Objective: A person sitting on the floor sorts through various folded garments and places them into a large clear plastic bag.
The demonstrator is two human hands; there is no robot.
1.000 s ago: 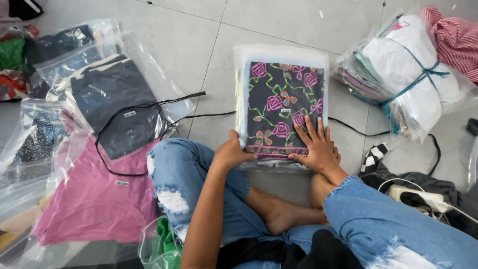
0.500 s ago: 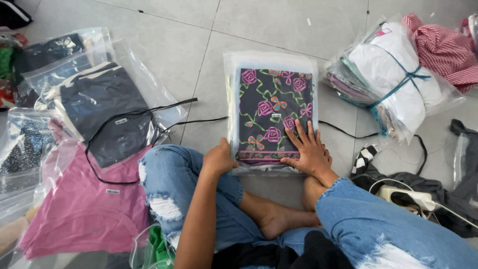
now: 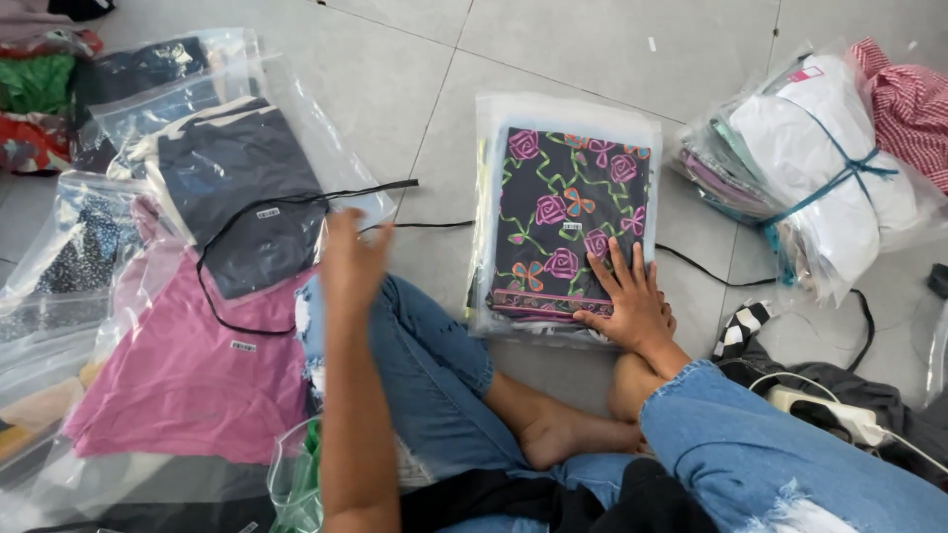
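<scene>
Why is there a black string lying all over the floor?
The thin black cord loops loosely over the bagged dark garment and trails under the floral packet. It looks stray. Everything else is folded and bagged.

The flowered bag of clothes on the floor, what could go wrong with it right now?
Only the right hand presses the flowered bag; the left hand hangs blurred over the knee, so the slick bag might slide on the tile. A black cord runs under it and could snag.
</scene>
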